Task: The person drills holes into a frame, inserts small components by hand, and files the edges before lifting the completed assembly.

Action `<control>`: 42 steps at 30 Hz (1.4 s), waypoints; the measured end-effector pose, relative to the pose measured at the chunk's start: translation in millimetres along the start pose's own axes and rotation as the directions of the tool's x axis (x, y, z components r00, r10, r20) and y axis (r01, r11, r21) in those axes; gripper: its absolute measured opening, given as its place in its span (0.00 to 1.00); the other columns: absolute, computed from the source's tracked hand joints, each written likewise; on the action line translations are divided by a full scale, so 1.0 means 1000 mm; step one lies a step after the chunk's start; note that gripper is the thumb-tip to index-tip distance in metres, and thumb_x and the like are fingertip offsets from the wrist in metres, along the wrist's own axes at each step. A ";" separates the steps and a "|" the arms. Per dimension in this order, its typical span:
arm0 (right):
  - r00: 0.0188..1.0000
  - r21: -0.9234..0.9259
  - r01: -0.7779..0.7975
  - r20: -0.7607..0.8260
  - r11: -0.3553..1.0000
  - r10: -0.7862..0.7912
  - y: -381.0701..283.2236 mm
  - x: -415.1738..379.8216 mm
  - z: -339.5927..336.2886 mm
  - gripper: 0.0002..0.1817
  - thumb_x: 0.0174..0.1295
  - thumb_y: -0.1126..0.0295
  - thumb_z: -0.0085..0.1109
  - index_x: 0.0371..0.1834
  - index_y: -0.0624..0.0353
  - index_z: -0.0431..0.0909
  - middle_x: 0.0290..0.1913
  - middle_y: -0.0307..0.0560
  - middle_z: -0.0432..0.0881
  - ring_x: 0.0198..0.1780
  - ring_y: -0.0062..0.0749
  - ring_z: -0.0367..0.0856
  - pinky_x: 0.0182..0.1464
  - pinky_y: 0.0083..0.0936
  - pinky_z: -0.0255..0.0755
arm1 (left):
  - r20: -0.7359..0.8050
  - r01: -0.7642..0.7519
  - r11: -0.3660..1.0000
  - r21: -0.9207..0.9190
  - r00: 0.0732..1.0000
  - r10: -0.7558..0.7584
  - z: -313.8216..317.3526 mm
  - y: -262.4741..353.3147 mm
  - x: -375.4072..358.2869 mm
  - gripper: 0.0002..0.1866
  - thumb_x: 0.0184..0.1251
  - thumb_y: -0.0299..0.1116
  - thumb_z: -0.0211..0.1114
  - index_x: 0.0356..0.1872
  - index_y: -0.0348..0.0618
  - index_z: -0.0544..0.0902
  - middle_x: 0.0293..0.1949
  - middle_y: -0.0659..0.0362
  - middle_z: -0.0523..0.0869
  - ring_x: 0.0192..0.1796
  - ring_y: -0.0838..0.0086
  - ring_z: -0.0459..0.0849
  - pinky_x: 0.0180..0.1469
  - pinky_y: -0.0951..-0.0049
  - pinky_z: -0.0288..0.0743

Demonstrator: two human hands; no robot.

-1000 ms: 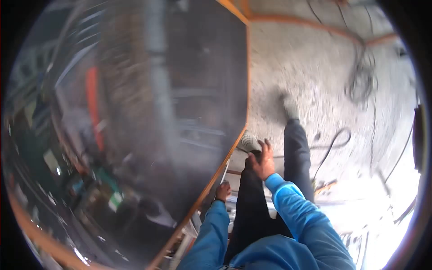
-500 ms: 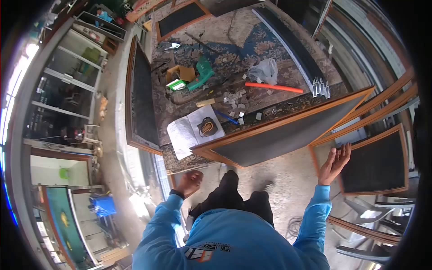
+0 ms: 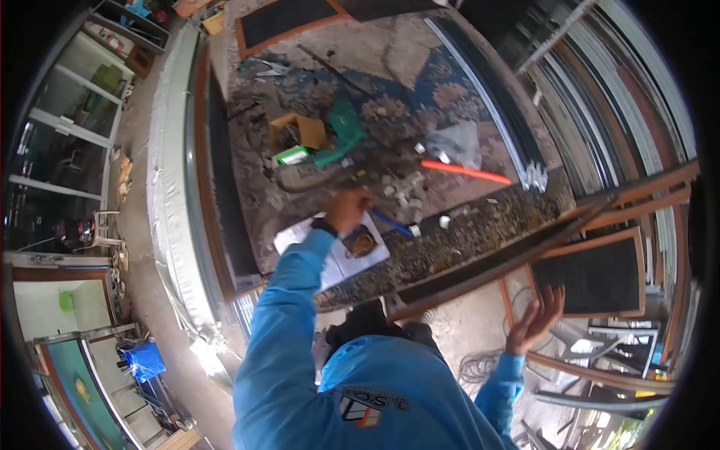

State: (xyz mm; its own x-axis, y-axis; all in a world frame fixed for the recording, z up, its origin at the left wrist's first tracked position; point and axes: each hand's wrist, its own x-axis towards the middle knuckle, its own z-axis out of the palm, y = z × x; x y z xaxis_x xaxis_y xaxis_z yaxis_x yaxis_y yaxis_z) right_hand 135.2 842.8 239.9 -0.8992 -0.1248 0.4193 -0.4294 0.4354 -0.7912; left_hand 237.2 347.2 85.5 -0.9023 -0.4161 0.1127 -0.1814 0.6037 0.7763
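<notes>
My left hand (image 3: 348, 209) reaches over the top of an open notebook (image 3: 336, 268) on the table, its fingers smeared by motion. Just below it a tape measure (image 3: 361, 242) lies on the page. A blue pen (image 3: 391, 223) rests to the right of the fingers, beside several small pale pieces (image 3: 405, 187). My right hand (image 3: 537, 319) is held out at the right, palm up and fingers apart, with nothing in it. A wooden-framed dark panel (image 3: 480, 270) stands nearly edge-on along the table's front edge, between my body and the table.
On the carpet-covered table (image 3: 397, 120) are a green power tool (image 3: 345, 129), a cardboard box (image 3: 300, 129), a red-orange strip (image 3: 466, 172), a plastic bag (image 3: 456, 144) and long dark profiles (image 3: 491, 90). Another framed panel (image 3: 592, 274) leans at the right, near a coiled cable (image 3: 480, 367).
My left hand has moved from beside my body up over the notebook. My right hand has shifted slightly down and left. The front panel has tipped from face-visible to nearly edge-on.
</notes>
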 end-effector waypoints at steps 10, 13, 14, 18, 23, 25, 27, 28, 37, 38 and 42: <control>0.995 -0.187 -0.078 -0.069 0.979 0.066 -0.020 -0.029 0.000 0.30 0.87 0.66 0.50 0.84 0.68 0.59 0.83 0.64 0.65 0.74 0.54 0.77 0.74 0.48 0.70 | 0.488 -0.177 0.953 0.248 0.872 0.035 0.062 -0.037 0.033 0.11 0.58 0.35 0.82 0.39 0.50 0.88 0.39 0.53 0.89 0.44 0.50 0.89 0.46 0.46 0.82; 0.995 -0.165 -0.081 -0.064 0.983 0.072 -0.031 -0.018 0.013 0.29 0.87 0.65 0.50 0.84 0.68 0.59 0.84 0.63 0.64 0.74 0.55 0.76 0.74 0.49 0.70 | 0.506 -0.138 0.961 0.241 0.863 -0.003 0.058 -0.039 0.037 0.11 0.59 0.35 0.83 0.37 0.50 0.87 0.39 0.53 0.89 0.45 0.50 0.88 0.44 0.45 0.81; 0.996 -0.177 -0.072 -0.061 0.982 0.062 -0.036 -0.015 0.017 0.29 0.87 0.64 0.50 0.84 0.68 0.59 0.84 0.63 0.64 0.74 0.55 0.76 0.75 0.50 0.70 | 0.515 -0.132 0.963 0.235 0.857 -0.008 0.057 -0.037 0.037 0.11 0.59 0.35 0.83 0.37 0.50 0.86 0.39 0.53 0.89 0.45 0.50 0.88 0.44 0.45 0.81; 0.999 -0.238 -0.004 -0.034 0.971 -0.004 -0.051 0.000 0.035 0.32 0.88 0.56 0.49 0.84 0.67 0.60 0.84 0.62 0.64 0.75 0.55 0.76 0.73 0.51 0.73 | 0.483 -0.140 0.970 0.197 0.875 0.028 0.053 -0.037 0.034 0.12 0.59 0.35 0.82 0.37 0.50 0.86 0.39 0.54 0.88 0.46 0.50 0.88 0.43 0.44 0.80; 0.984 -0.295 0.175 0.018 0.939 -0.177 -0.061 0.011 0.039 0.33 0.87 0.52 0.49 0.82 0.66 0.62 0.83 0.63 0.64 0.75 0.56 0.75 0.70 0.50 0.77 | 0.163 -0.142 0.989 0.033 0.977 0.135 0.038 -0.025 0.022 0.12 0.60 0.34 0.80 0.41 0.49 0.86 0.47 0.53 0.86 0.53 0.49 0.85 0.53 0.48 0.81; 0.975 -0.307 0.217 0.022 0.926 -0.221 -0.073 0.014 0.040 0.31 0.87 0.53 0.50 0.81 0.65 0.64 0.82 0.65 0.65 0.75 0.57 0.75 0.70 0.50 0.77 | -0.160 -0.068 0.996 0.063 0.984 0.078 0.005 -0.007 0.018 0.14 0.61 0.34 0.80 0.46 0.49 0.86 0.49 0.51 0.86 0.58 0.47 0.83 0.60 0.45 0.78; 0.971 -0.290 0.232 0.015 0.929 -0.238 -0.080 0.015 0.041 0.31 0.87 0.55 0.50 0.81 0.66 0.64 0.82 0.65 0.64 0.76 0.57 0.75 0.71 0.50 0.76 | -0.284 -0.070 0.954 0.292 0.946 0.157 -0.012 -0.040 0.016 0.21 0.62 0.33 0.79 0.56 0.45 0.84 0.56 0.47 0.84 0.62 0.43 0.81 0.67 0.43 0.74; 0.966 -0.288 0.252 0.018 0.924 -0.258 -0.083 0.016 0.041 0.30 0.87 0.58 0.50 0.82 0.68 0.63 0.83 0.66 0.64 0.76 0.57 0.75 0.71 0.50 0.76 | -0.348 0.046 0.934 0.354 0.933 0.085 -0.019 -0.049 0.004 0.23 0.62 0.33 0.79 0.58 0.43 0.84 0.58 0.45 0.83 0.64 0.43 0.80 0.68 0.43 0.73; 0.954 -0.151 0.299 0.074 0.942 -0.291 -0.087 0.016 0.059 0.32 0.87 0.57 0.50 0.83 0.69 0.58 0.82 0.65 0.62 0.77 0.54 0.73 0.72 0.48 0.75 | -0.383 0.249 0.962 0.109 0.904 -0.191 -0.067 -0.046 -0.055 0.30 0.64 0.30 0.78 0.67 0.39 0.79 0.63 0.41 0.81 0.67 0.39 0.80 0.68 0.49 0.78; 0.943 -0.142 0.330 0.093 0.933 -0.319 -0.089 0.020 0.064 0.33 0.87 0.57 0.50 0.83 0.69 0.58 0.82 0.65 0.62 0.77 0.54 0.73 0.72 0.48 0.75 | -0.349 0.207 0.965 0.161 0.927 -0.140 -0.058 -0.045 -0.052 0.30 0.64 0.30 0.79 0.67 0.39 0.79 0.63 0.41 0.81 0.67 0.39 0.80 0.68 0.49 0.78; 0.905 -0.133 0.420 0.133 0.898 -0.404 -0.110 0.027 0.079 0.35 0.86 0.53 0.52 0.81 0.70 0.60 0.80 0.67 0.65 0.79 0.55 0.71 0.76 0.50 0.71 | -0.256 0.159 0.986 0.050 0.956 -0.141 -0.051 -0.030 -0.006 0.34 0.63 0.30 0.78 0.71 0.39 0.76 0.66 0.39 0.80 0.70 0.36 0.77 0.71 0.47 0.76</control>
State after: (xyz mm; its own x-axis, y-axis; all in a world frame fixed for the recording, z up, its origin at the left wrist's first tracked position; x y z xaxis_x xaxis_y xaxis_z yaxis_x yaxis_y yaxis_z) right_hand 151.0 720.7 303.1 -0.6518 -0.4070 0.6399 -0.7518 0.4574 -0.4749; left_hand 267.6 297.2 93.5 -0.7372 -0.6572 0.1569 -0.3419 0.5632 0.7522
